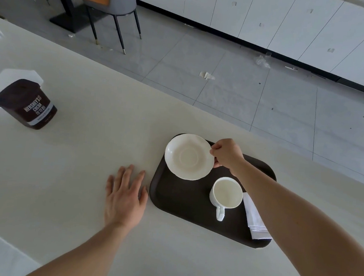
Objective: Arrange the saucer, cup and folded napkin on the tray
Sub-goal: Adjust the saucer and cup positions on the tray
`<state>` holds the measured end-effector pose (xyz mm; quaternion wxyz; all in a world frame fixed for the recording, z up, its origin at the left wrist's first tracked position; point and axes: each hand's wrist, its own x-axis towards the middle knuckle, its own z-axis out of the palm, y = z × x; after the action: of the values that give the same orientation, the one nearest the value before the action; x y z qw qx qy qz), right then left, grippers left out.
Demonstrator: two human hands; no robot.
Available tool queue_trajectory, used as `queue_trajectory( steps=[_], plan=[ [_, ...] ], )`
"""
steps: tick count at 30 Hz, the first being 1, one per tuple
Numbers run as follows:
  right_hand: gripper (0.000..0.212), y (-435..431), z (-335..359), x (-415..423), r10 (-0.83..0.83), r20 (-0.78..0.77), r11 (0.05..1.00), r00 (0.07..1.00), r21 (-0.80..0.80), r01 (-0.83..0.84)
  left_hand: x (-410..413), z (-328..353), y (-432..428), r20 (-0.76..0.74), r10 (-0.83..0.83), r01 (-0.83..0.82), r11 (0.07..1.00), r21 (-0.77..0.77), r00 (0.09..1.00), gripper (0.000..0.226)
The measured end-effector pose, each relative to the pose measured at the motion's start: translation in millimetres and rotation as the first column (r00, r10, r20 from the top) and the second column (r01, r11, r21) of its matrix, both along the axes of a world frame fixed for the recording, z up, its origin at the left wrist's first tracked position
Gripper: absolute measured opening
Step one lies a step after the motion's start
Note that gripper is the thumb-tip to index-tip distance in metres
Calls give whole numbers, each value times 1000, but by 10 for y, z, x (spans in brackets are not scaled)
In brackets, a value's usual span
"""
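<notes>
A dark brown tray (177,201) lies on the pale counter. Over its far left corner is a white saucer (188,157), tilted a little, and my right hand (227,154) pinches its right rim. An empty white cup (226,193) stands upright on the tray near its middle right, with its handle pointing toward me. A folded white napkin (255,219) lies along the tray's right side, partly hidden under my right forearm. My left hand (125,195) rests flat on the counter, fingers spread, just left of the tray's edge.
A brown cocoa tub (26,104) stands at the far left of the counter with a stack of white napkins (14,79) behind it. The counter's far edge runs diagonally just behind the tray. Beyond it are tiled floor, a grey chair (113,2) and white cabinets.
</notes>
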<state>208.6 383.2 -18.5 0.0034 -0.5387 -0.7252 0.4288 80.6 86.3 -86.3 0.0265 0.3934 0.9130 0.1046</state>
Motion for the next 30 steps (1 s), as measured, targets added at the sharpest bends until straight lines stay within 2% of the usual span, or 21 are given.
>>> queue_trajectory(
  steps=[5,9,12,15,19,20,23,25,27,30],
  plan=[
    [16,-20,99,98,-48,-41,994,998,-96,44,1,13,4,10,-3,3,1000,-8,1000,54],
    [17,-73,214,362,-69,-74,996,995,-61,64,2,3,0,17,-1,1,1000,-8,1000,52],
    [24,-237,357,700,-168,-157,984,973,35,175,4,2,3,17,-1,1,1000,-8,1000,53],
    [21,-623,465,1063,-297,-258,937,919,105,332,11,21,2,12,-5,4,1000,4,1000,54],
    [23,-1177,487,1376,-337,-210,826,918,403,395,26,46,-2,-1,-9,9,1000,21,1000,55],
    [23,-1238,495,1413,-346,-214,811,913,422,406,33,49,-2,0,-7,7,999,33,1000,55],
    [22,-1363,477,1485,-379,-285,816,880,346,463,37,55,-5,-5,-9,10,999,46,1000,53],
    [22,-1492,414,1498,-381,-278,833,882,312,458,33,48,-9,-8,-11,11,999,48,1000,52],
    [20,-1648,321,1476,-374,-220,870,901,254,423,29,35,-6,-3,-8,8,998,55,1000,51],
    [30,-1800,176,1404,-369,-123,894,921,226,388,17,4,-6,-4,-8,8,998,63,1000,51]
  ],
)
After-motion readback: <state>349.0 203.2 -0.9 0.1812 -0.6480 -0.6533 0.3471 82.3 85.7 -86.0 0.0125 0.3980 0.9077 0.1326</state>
